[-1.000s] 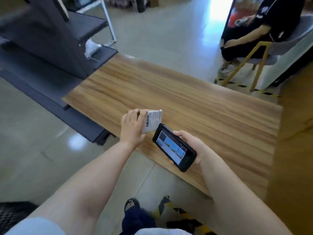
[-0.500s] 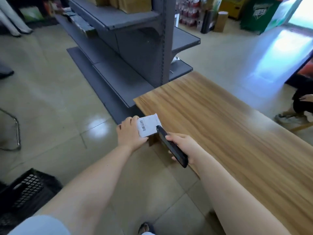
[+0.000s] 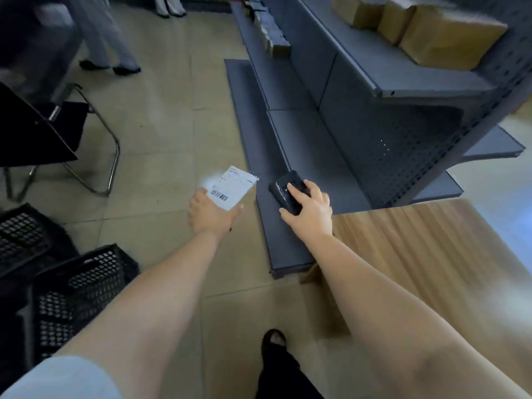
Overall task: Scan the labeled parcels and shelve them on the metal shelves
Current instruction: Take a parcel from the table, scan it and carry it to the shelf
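Note:
My left hand (image 3: 211, 216) holds a small white parcel (image 3: 230, 188) with a barcode label facing up, above the tiled floor just left of the shelving. My right hand (image 3: 309, 210) grips a black handheld scanner (image 3: 288, 188), its back facing up, over the lowest shelf board. The grey metal shelves (image 3: 316, 145) run from the middle of the view to the upper right. Several brown cardboard parcels (image 3: 437, 38) stand on an upper shelf, and smaller boxes (image 3: 272, 38) lie on a middle shelf farther back.
A wooden table (image 3: 431, 254) fills the lower right beside the shelf end. Black plastic crates (image 3: 72, 289) sit on the floor at lower left, a black chair (image 3: 43, 131) stands behind them. A person's legs (image 3: 103, 38) are at top left. My foot (image 3: 273, 341) shows below.
My view has swung left from the table to the shelves. Both hands moved off the table's edge toward the lowest shelf, and the scanner turned from screen-up to back-up.

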